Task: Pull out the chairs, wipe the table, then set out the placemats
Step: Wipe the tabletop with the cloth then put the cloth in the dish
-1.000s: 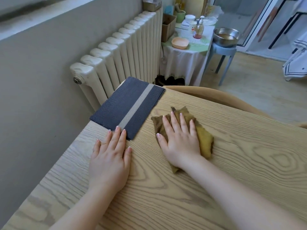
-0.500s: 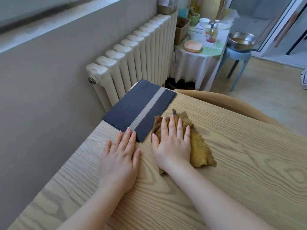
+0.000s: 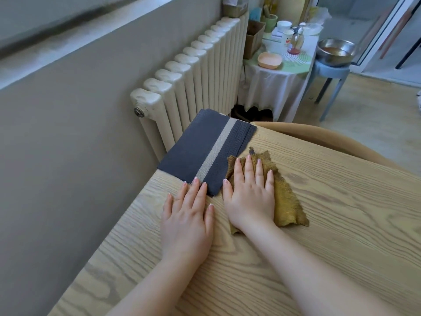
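Note:
A folded dark blue placemat (image 3: 200,151) with a grey stripe lies at the far left corner of the light wooden table (image 3: 319,224). My left hand (image 3: 186,222) rests flat on the table, its fingertips touching the placemat's near edge. My right hand (image 3: 250,195) presses flat on a mustard-yellow cloth (image 3: 287,201) right beside the placemat. The curved back of a tan chair (image 3: 319,137) shows beyond the table's far edge.
A white radiator (image 3: 193,76) runs along the grey wall at left. Behind it stands a small cloth-covered side table (image 3: 273,87) with cups, a bottle and a peach bowl. A steel bowl (image 3: 335,52) sits on a blue stool. Wooden floor lies at right.
My right hand has slid the cloth leftward, up against the placemat. My left hand has stayed at the placemat's near edge. The view has shifted left.

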